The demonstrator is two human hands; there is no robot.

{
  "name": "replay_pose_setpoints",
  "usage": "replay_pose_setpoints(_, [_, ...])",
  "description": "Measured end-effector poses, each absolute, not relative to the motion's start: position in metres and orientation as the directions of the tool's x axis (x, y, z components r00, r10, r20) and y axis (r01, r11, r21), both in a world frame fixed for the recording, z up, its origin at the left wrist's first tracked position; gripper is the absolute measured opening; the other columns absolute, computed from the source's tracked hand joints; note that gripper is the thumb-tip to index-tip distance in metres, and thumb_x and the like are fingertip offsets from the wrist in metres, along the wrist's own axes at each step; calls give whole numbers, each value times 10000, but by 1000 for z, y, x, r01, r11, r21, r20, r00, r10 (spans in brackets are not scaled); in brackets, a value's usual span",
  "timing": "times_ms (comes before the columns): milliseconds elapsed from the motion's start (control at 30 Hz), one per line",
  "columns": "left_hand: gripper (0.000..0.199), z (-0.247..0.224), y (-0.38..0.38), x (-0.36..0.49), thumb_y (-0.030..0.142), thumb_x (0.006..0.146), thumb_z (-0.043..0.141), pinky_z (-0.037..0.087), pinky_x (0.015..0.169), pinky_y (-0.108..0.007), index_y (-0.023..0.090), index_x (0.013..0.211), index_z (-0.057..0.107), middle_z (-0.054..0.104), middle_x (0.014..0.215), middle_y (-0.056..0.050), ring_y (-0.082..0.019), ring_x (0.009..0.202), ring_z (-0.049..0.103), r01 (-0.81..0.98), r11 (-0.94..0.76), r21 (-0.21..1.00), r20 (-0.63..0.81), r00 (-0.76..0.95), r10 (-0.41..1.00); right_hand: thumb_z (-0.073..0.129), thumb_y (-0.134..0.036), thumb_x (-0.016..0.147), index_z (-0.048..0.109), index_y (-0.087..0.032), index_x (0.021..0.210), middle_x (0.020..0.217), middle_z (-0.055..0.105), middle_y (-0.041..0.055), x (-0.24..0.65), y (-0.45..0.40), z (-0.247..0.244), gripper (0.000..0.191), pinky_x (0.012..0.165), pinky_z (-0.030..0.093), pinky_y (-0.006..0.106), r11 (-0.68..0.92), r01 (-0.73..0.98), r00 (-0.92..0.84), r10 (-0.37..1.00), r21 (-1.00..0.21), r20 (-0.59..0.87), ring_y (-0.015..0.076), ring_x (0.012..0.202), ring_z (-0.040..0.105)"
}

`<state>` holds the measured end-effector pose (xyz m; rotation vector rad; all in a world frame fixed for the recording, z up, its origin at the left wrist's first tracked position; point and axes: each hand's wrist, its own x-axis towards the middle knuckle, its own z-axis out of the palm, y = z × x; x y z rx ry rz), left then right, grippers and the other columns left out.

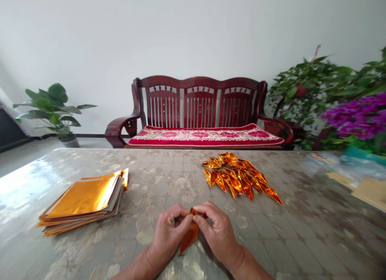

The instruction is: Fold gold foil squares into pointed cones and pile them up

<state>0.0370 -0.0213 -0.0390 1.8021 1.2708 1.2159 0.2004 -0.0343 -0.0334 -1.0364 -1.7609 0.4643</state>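
Observation:
Between my two hands is a piece of gold foil paper (189, 236), folded to a narrow shape whose pointed end hangs down toward me. My left hand (169, 227) pinches its top edge with thumb and forefinger. Close against it, my right hand (217, 231) pinches the same top edge, the two thumb tips nearly meeting. Part of the foil is hidden behind the fingers. Beyond my right hand lies a cluster of folded gold foil pieces (238, 177) with pointed ends. Off to the left is a stack of flat gold foil sheets (81, 197), its edges uneven.
A patterned cover lies over the table (150, 183). At the right edge are clear plastic bags (322, 161), brown card (372, 193) and purple flowers (357, 117). Past the table stands a dark red wooden bench (200, 99) with a red cushion (205, 136). A potted plant (56, 107) stands at left.

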Motion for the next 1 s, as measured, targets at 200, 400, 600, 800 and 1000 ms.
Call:
replay_pose_setpoints(200, [254,-42,-20,36,324,818,621,411,526,-197,149,645,684,624,580,-2,-121,540,550,340,-300,892,289,82,954,653,-180,873,677,-232,1015,838,683,19,199,-35,-36,152,678,522,256,594,504,-150,775,-626,614,160,730,636])
replay_pose_setpoints(400, [231,-46,-18,37,331,820,624,449,584,-216,164,697,725,673,639,-13,-149,611,599,298,-273,915,259,88,962,601,-151,905,683,-243,1059,882,698,32,199,-34,-37,197,729,543,258,620,542,-146,734,-567,663,170,818,673])
replay_pose_setpoints(600, [349,-46,-20,37,386,922,540,418,555,-199,171,722,728,615,606,9,-123,573,556,274,-273,922,238,154,959,578,-144,921,699,-242,1063,886,692,30,199,-32,-37,211,738,557,230,627,500,-120,734,-598,669,150,808,677])
replay_pose_setpoints(800, [233,-45,-20,36,332,896,582,450,583,-202,184,837,752,661,683,0,-128,609,581,205,-274,940,238,183,954,574,-178,931,710,-252,1091,921,704,47,198,-33,-37,223,749,575,249,618,468,-104,748,-631,655,165,840,685])
replay_pose_setpoints(1000, [218,-47,-17,37,358,796,690,492,634,-231,171,888,754,705,752,-28,-157,677,616,56,-241,969,229,169,959,549,-173,937,683,-254,1175,991,709,59,199,-35,-34,285,802,574,267,624,418,-143,763,-660,631,175,912,684])
